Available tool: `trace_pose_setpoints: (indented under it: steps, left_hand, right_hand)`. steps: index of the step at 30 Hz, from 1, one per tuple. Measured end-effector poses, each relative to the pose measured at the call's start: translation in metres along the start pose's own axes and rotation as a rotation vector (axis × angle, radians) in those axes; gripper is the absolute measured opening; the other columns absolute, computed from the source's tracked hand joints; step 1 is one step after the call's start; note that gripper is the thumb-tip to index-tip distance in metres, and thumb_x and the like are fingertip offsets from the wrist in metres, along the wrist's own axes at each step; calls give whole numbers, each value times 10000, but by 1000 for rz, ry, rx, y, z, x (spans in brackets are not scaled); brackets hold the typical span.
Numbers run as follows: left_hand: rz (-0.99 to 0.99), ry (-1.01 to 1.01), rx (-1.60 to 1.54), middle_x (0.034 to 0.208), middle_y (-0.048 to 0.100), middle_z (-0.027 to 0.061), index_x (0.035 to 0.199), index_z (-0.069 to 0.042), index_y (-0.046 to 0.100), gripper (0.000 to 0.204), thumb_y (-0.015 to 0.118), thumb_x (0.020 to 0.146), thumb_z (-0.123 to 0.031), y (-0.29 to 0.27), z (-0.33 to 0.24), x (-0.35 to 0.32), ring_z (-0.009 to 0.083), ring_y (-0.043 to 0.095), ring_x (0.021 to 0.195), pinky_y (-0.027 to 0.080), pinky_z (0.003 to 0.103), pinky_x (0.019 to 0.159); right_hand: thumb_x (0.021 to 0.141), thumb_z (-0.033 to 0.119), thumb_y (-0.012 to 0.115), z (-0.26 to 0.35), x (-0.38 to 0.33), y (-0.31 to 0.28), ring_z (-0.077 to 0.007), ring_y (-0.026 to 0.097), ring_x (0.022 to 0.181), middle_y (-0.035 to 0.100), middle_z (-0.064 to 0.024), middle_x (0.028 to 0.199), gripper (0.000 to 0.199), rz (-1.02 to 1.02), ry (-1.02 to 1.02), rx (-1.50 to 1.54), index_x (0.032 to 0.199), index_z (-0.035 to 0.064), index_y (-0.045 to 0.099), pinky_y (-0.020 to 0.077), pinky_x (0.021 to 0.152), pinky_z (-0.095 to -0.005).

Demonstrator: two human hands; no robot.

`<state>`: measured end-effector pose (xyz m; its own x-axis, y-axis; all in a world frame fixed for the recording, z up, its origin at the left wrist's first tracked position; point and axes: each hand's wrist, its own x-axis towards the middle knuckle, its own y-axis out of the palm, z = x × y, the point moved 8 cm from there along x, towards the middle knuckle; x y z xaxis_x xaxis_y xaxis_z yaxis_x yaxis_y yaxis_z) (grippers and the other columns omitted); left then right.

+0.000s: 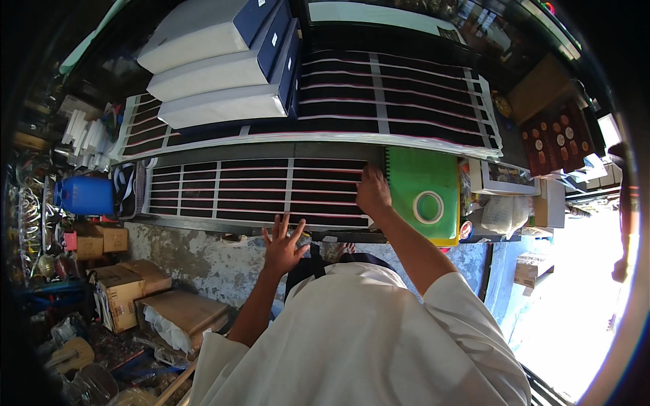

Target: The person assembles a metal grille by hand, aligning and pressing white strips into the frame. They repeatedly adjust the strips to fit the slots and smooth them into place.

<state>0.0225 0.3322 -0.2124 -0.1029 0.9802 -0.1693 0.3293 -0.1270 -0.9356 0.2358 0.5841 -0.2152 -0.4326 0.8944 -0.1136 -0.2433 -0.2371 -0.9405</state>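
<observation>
A long white sheet with black bands and thin red lines (250, 187) lies along the near side of the counter. My left hand (283, 249) is open, its fingers spread and their tips at the sheet's front edge. At the sheet's right end is my right hand (374, 193), fingers bent and drawn together over the last bands. What those fingers pinch, if anything, is hidden beneath them. Just right of that hand lies a green spiral-bound notebook (409, 174), with a pale ring-shaped roll of tape (428, 207) on it.
Behind, a stack of similar banded sheets (433, 101) bears several white-and-blue box files (210, 88). A blue container (84, 195) stands at the left, above cardboard boxes (122, 298) lower down. Clear plastic bags (504, 213) and a dark red case (556, 139) sit at the right.
</observation>
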Motion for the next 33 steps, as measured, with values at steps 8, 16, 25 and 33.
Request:
trace_pose_setpoints:
  steps: [8, 16, 25, 33]
  left_hand:
    - [-65, -20, 18, 1851, 233, 194, 1735, -328, 463, 799, 720, 1032, -610, -3, -2, 4, 459, 208, 1712, 176, 864, 1248]
    - [-217, -15, 34, 1817, 290, 246, 1743, -182, 425, 843, 677, 1068, -621, -15, 2, 60, 471, 261, 1693, 233, 838, 1249]
    - [-142, 115, 88, 1819, 315, 157, 1737, -163, 406, 876, 691, 1053, -631, -18, -20, 152, 393, 260, 1703, 231, 816, 1291]
    - [26, 42, 115, 1854, 248, 144, 1762, -176, 366, 942, 699, 1030, -666, -15, -18, 160, 373, 200, 1726, 184, 810, 1313]
  right_hand:
    - [1042, 183, 712, 9, -9, -19, -423, 437, 1556, 436, -259, 1680, 597, -88, -87, 71, 1529, -114, 536, 410, 1299, -496]
    - [1006, 150, 727, 25, -60, -45, -439, 503, 1498, 523, -263, 1592, 489, -124, -208, 177, 1419, -88, 619, 448, 1257, -529]
    - [976, 93, 747, 15, -123, -88, -446, 549, 1461, 596, -242, 1531, 451, -209, -208, 303, 1397, -46, 666, 469, 1230, -548]
    - [983, 83, 744, -9, -173, -100, -469, 553, 1448, 617, -265, 1501, 453, -196, -110, 343, 1405, -63, 669, 464, 1235, -556]
